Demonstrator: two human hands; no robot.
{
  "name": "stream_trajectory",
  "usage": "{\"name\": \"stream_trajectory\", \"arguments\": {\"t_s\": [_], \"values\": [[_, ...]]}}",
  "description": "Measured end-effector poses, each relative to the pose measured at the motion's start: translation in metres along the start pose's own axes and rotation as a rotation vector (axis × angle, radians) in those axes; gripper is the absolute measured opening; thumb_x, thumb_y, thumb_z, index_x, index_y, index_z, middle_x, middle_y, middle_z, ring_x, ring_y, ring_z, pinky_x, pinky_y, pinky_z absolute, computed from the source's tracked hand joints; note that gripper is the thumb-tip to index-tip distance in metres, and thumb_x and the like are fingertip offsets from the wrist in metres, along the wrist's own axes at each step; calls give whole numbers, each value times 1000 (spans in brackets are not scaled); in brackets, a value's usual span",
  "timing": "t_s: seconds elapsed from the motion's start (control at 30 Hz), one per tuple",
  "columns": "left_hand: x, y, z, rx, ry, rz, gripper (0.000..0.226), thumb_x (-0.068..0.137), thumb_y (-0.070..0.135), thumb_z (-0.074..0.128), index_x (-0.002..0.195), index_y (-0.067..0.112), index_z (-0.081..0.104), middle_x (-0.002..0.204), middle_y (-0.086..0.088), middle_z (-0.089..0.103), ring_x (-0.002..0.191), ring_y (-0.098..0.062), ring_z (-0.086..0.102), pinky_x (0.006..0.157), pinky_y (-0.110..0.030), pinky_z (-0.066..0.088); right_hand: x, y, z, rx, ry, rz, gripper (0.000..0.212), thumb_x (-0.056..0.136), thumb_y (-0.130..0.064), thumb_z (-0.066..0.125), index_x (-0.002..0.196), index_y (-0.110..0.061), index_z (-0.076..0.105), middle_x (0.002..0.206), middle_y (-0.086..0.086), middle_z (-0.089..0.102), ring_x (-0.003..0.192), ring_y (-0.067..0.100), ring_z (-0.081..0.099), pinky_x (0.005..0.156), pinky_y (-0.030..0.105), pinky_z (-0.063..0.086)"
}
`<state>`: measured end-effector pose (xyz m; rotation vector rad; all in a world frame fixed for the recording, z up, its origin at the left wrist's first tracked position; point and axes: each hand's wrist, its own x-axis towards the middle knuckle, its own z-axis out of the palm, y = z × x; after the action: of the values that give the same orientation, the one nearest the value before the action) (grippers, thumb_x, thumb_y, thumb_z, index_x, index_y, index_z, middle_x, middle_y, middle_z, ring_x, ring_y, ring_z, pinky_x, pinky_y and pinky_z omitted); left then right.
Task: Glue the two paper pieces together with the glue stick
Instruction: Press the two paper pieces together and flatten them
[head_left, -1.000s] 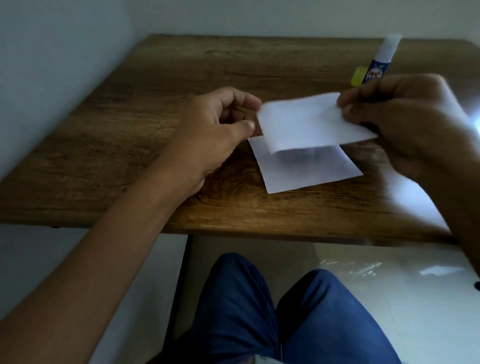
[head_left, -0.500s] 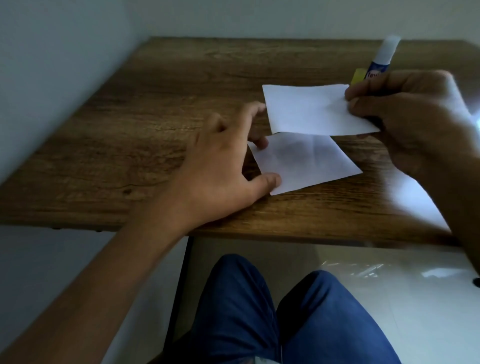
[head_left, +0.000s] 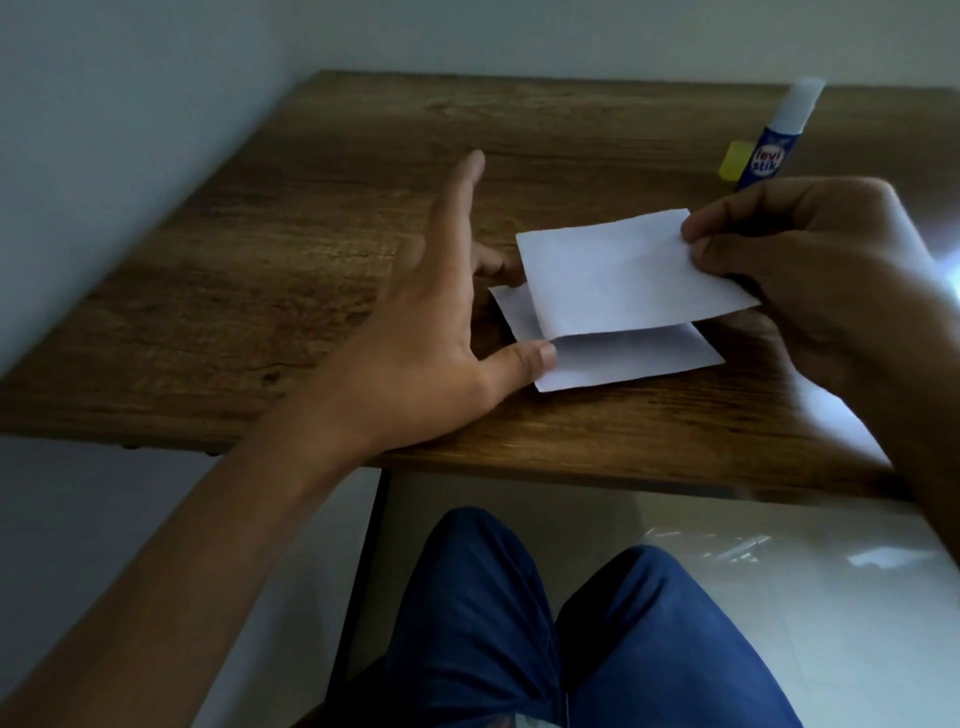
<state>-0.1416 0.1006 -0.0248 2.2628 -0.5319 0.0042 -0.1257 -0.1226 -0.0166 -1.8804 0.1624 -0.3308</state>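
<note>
Two white paper pieces are near the middle of the wooden table (head_left: 311, 260). The lower paper (head_left: 634, 361) lies flat; my left hand (head_left: 441, 322) rests beside it with fingers spread, the thumb pressing its left edge. My right hand (head_left: 810, 270) pinches the right edge of the upper paper (head_left: 618, 275) and holds it just above the lower one, overlapping its far half. The glue stick (head_left: 774, 140), blue with a white top, stands behind my right hand. A yellow cap (head_left: 734, 162) lies next to it.
A wall runs along the table's left and far sides. The table's near edge is close to my blue-trousered knees (head_left: 545, 623). A pale glossy floor (head_left: 779, 566) shows below on the right.
My right hand has brought the upper paper down and nearer, over the lower paper. My left hand opened from a fist, came to the lower paper's left edge and spread its fingers.
</note>
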Motion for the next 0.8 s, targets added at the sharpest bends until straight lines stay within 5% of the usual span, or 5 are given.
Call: {"name": "stream_trajectory", "arguments": {"t_s": [0.2, 0.4, 0.53, 0.67, 0.8], "values": [[2, 1, 6, 93, 54, 49, 110, 69, 35, 71, 137, 34, -15, 108, 9, 55, 110, -11, 44, 92, -29, 31, -1, 2, -4, 1, 18, 33, 31, 73, -2, 68, 54, -26, 69, 88, -8, 67, 88, 7, 63, 63, 15, 55], [-2, 2, 4, 64, 73, 68, 96, 79, 28, 61, 138, 31, -15, 100, 16, 57, 71, -5, 41, 90, -41, 35, -1, 2, -2, -19, -25, 27, 34, 75, -3, 67, 54, -30, 70, 92, -8, 66, 93, 9, 61, 70, 21, 52], [-1, -3, 1, -20, 76, 42, 95, 78, 19, 63, 139, 33, -8, 104, 12, 55, 97, -6, 46, 90, -35, 37, -1, 2, -1, -39, -31, 24, 31, 75, -4, 68, 55, -28, 69, 95, -9, 65, 94, 8, 60, 64, 17, 51], [0, -8, -1, -46, 118, 24, 90, 77, 15, 63, 139, 33, 0, 106, 11, 51, 90, -3, 45, 72, -19, 32, -1, 3, 0, -46, -42, 10, 34, 75, -4, 68, 54, -31, 70, 92, -9, 65, 90, 7, 60, 58, 12, 51], [1, -8, 0, -23, 94, 18, 91, 76, 16, 64, 139, 35, 1, 106, 15, 49, 91, -2, 44, 71, -20, 32, -1, 6, 0, -51, -56, -1, 31, 74, -5, 69, 58, -31, 70, 95, -7, 66, 96, 9, 61, 72, 22, 52]]}}
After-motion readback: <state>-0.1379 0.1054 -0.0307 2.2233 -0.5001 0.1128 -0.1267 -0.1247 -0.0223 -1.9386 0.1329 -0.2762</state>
